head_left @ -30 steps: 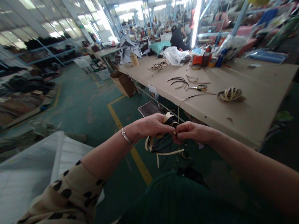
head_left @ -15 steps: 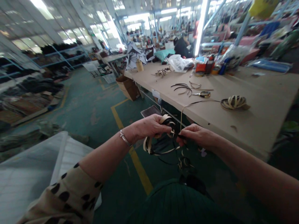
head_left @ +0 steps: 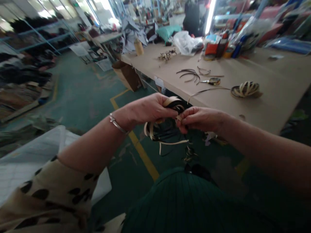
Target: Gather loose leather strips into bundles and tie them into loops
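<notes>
Item: one looped bundle of cream-and-black strips [head_left: 172, 102], held in the air before the person's green-clad front, just off the table [head_left: 272, 106]. Left hand [head_left: 155, 109], with silver bracelet [head_left: 118, 123] at the wrist — closed round the bundle. Right hand [head_left: 198, 118] — fingertips pinched narrowly on a strip beside the left thumb. On the table: a coil of strips [head_left: 247, 89], one strand trailing to the edge; scissors [head_left: 212, 81], lying near loose dark strips [head_left: 189, 74].
</notes>
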